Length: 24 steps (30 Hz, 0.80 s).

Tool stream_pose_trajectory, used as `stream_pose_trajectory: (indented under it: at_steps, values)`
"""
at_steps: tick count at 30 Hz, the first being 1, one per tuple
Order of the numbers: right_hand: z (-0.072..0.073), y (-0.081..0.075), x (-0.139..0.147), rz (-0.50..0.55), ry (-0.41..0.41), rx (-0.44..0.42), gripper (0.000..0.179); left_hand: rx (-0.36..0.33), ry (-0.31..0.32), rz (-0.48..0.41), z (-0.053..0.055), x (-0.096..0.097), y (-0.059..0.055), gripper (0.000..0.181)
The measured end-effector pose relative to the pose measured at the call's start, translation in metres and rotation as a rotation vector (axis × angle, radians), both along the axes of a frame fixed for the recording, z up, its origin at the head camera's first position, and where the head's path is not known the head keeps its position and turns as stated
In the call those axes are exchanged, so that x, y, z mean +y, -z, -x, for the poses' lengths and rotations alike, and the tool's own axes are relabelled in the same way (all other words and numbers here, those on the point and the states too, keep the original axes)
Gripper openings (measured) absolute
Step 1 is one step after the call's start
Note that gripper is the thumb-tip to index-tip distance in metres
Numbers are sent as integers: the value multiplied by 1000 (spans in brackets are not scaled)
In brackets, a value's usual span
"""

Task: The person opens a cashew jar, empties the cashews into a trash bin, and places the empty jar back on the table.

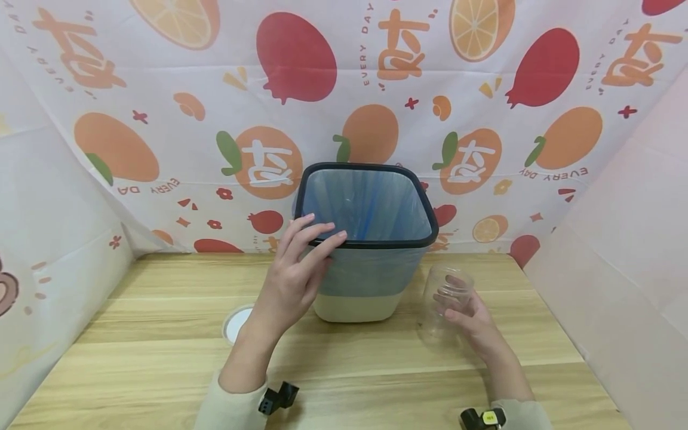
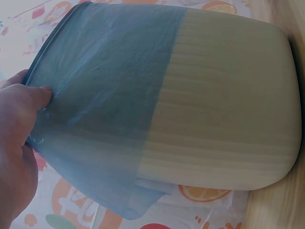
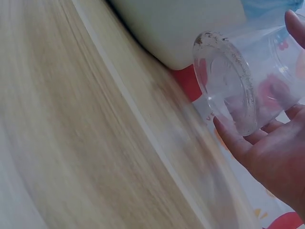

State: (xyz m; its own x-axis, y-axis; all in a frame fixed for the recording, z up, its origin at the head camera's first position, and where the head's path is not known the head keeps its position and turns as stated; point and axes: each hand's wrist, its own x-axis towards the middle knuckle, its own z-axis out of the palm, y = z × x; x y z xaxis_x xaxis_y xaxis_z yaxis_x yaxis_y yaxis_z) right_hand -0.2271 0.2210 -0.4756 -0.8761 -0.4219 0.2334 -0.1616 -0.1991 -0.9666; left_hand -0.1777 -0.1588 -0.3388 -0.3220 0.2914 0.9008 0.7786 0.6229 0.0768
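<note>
A cream trash bin stands upright on the table, lined with a translucent blue bag folded over its outside and held by a black rim. My left hand grips the bin's near left rim, fingers over the edge and thumb pressed on the bag outside. To the right of the bin, my right hand holds a clear plastic jar around its side. In the right wrist view the jar is tilted, its base toward the camera, with dark specks along the base edge.
Beside my left forearm lies a round white disc with a pale rim, partly hidden by the arm. A fruit-print cloth hangs behind the wood-grain table, with pale cloth walls on both sides.
</note>
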Motion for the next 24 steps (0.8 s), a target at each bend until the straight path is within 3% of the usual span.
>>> stream_pose_trajectory:
  at_steps: [9,24]
  values:
    - [0,3,3,-94,17,-35,77,-6,-4,5,0,0,0,46]
    - [2,6,4,-182,-6,-22,82,-12,-2,-1,0,1,0,45]
